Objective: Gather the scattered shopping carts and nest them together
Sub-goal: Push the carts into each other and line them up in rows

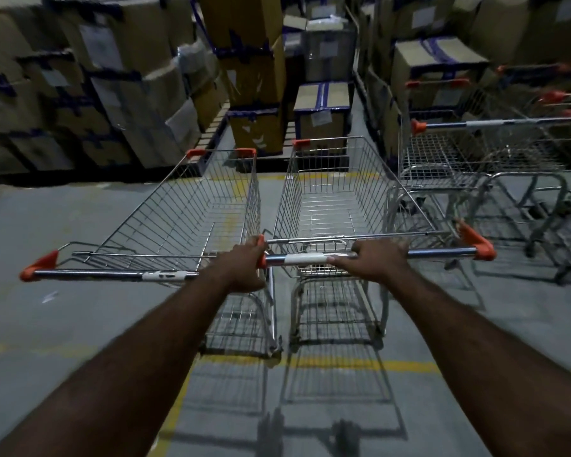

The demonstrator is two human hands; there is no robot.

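Two empty wire shopping carts with orange corner caps stand side by side in front of me. My left hand [243, 267] grips the right end of the left cart's handle bar [112, 275], close to where it meets the right cart's bar. My right hand [374, 258] grips the chrome handle bar [442, 252] of the right cart [330, 206]. The left cart [192, 212] sits slightly nearer to me. To the right, a row of several nested carts [495, 150] stands crosswise, with their handles facing left.
Stacked cardboard boxes [112, 87] on pallets line the far side, with more boxes [439, 74] behind the nested carts. A narrow aisle runs between the stacks. Yellow floor lines [343, 362] cross the grey concrete floor under the carts.
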